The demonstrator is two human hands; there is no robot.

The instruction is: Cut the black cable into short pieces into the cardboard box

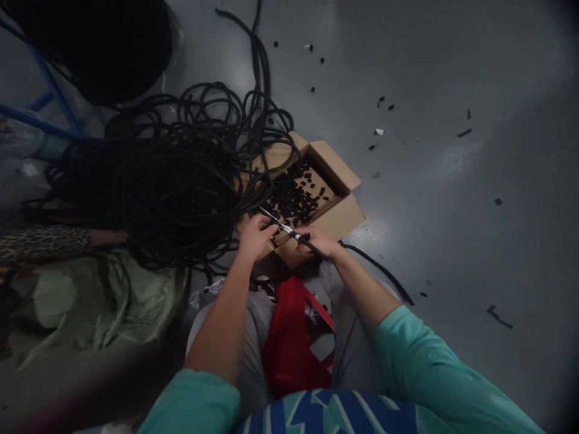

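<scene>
My right hand (314, 238) is closed around the dark handle of a cutting tool (286, 228) with a narrow silver blade; its exact kind is unclear. The blade points up and left, over the near edge of an open cardboard box (342, 215). At the left of the blade is my left hand (257, 234), its fingers bent together; what they hold is hidden. Short black tube pieces (294, 202) lie heaped inside the box. A large tangle of black tubing (176, 181) spreads beside my left hand and partly over the box.
Loose black bits (391, 108) are scattered over the grey floor (429, 181). At left are a blue metal frame (52, 90), a big black bundle (113, 48), a green-grey sheet (99, 301) and another person's patterned sleeve (45, 242). Red fabric (292, 343) lies between my legs.
</scene>
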